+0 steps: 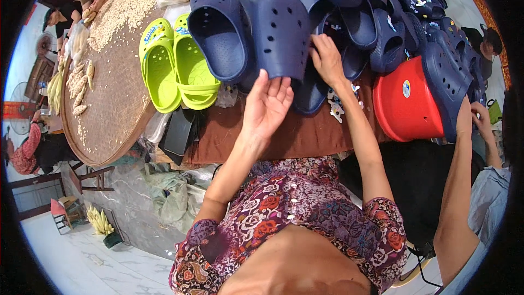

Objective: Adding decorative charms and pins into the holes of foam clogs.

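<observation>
A plain navy clog with round holes stands raised in front of me, its toe towards me and no charms on it. My left hand is palm up with its fingers stretched out against the clog's lower edge. At the clog's right side is my right hand, its fingers bent; what they hold, if anything, is hidden. Another navy clog leans beside it on the left, its inside showing. Small white charms lie on the brown cloth below my right hand.
Lime-green clogs stand at the left, near a round woven tray strewn with kernels. Many navy clogs with charms are heaped behind. On the right, a co-worker's hand is beside a navy clog and red bucket.
</observation>
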### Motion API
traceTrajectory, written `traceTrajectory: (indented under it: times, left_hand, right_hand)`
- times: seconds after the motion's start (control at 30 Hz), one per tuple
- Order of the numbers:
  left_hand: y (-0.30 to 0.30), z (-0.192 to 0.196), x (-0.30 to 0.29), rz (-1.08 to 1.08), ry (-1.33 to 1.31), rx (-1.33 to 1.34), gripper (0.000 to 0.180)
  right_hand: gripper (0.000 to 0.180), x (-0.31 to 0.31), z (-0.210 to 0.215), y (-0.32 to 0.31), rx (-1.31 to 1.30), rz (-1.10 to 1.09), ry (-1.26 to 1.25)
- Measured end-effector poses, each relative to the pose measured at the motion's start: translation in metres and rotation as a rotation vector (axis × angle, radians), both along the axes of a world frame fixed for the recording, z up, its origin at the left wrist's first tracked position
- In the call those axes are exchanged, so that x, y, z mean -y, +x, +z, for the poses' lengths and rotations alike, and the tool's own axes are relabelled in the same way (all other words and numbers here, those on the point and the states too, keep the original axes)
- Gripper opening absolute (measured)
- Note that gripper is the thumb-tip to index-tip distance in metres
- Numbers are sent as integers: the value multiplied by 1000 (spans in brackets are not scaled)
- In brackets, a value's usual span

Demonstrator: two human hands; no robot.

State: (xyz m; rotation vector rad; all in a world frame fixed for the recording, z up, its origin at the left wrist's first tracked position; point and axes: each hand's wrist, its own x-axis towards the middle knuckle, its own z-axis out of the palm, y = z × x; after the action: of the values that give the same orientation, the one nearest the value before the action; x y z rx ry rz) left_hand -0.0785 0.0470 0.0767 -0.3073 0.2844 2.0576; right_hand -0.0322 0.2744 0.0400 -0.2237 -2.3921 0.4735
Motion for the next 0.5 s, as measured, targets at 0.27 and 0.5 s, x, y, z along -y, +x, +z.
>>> traceTrajectory:
  times: [0.27, 0.5]
  left_hand:
    - [34, -25, 37, -58, -166, 31, 18]
    - [35, -51, 69, -69, -324, 62, 19]
  right_hand:
    - [35, -9, -16, -14, 12, 42, -29]
    - [30, 1, -15, 4, 11, 2, -119]
